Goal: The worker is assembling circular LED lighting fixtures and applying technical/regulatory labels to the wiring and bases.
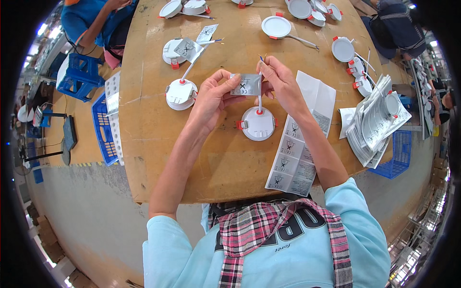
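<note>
My left hand (216, 93) pinches a silver printed label (247, 85) between thumb and fingers. Close on its right, my right hand (281, 84) is closed on the white cable (260, 103) of a round downlight, thumb and forefinger near the bare wire ends. The label's right edge meets the cable; whether it is stuck there I cannot tell. Below both hands the downlight (258, 126) lies back side up, with red-tipped spring clips at its sides. Under my right forearm is a sheet of silver labels (290, 161), its upper part bare backing paper.
Downlights with labelled cables (181, 95) lie at left. More downlights (276, 27) are spread at the back and right. A thick stack of label sheets (370, 129) sits at the table's right edge. Blue baskets (102, 127) flank the table (216, 163). Other people (96, 24) sit beyond.
</note>
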### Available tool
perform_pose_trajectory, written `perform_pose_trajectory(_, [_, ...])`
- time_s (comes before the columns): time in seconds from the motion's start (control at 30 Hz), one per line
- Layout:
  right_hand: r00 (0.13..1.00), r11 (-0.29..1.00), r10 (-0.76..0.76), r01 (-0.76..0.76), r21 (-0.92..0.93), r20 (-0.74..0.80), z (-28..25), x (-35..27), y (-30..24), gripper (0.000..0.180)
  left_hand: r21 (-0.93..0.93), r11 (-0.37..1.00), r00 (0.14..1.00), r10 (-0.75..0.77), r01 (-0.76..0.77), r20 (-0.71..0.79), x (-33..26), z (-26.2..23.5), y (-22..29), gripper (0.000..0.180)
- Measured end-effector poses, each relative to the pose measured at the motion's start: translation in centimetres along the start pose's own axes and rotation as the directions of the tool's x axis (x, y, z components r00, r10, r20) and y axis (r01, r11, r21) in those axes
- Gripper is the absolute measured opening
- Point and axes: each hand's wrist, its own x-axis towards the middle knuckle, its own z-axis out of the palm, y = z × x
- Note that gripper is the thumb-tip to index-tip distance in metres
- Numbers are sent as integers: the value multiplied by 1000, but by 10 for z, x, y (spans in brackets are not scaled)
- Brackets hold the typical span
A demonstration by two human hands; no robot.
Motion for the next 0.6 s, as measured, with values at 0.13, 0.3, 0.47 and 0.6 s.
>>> perform_pose_trajectory(0.13, [1000, 1000, -2, 2, 2, -9, -3, 2, 0, 25, 150, 980, 988, 140, -128, -70, 0, -1, -2, 14])
perform_pose_trajectory(0.3, [1000, 999, -22, 22, -43, 5, 2, -1, -7, 26, 147, 978, 983, 163, -150, -80, 0, 0, -3, 12])
perform_pose_trajectory(0.47, [999, 997, -43, 42, -66, -9, 1, -1, -10, 29, 158, 974, 981, 178, -164, -77, 0, -1, -2, 11])
perform_pose_trajectory(0.6, [997, 996, -69, 67, -57, -30, 2, -1, -9, 26, 165, 966, 972, 215, -198, -90, 2, -1, -5, 12])
